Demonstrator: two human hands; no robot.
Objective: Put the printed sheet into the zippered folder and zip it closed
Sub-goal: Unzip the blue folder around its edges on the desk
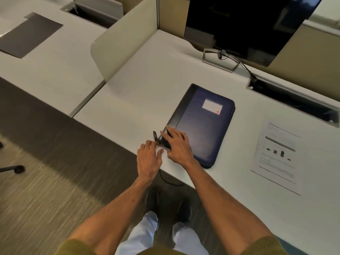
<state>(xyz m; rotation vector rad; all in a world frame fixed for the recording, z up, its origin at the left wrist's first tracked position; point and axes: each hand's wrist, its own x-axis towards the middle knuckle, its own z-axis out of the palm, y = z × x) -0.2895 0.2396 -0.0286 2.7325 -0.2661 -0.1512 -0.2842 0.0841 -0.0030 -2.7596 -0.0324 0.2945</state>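
Far left, on neighbouring desk (46, 70): dark flat sheet (29, 34), well apart from the action. Beige divider (125, 41) standing between the two desks.

Moving in: left hand (149, 159) at near-left corner of folder (204, 126), fingertips pinched on small black zip pull (156, 138) w/ strap sticking up and away from the corner. Thin black cord (169, 181) looping down below desk edge, under the wrist.

Right beside it, touching thumb-side: right hand (177, 144) pressed flat on folder's near-left corner, fingers spread, not gripping anything, just pinning it down.

Folder itself lying flat on white desk (147, 85), navy cover, black spine on left, white label (212, 105) w/ red mark near far end. Looks closed.

Behind: monitor (244, 24), screen dark, on metal stand, cable running to desk slot (294, 100).

Far right: printed sheet (277, 157) lying flat on desk, near folder but not touching, text and small dark figures on it, too blurred to read.
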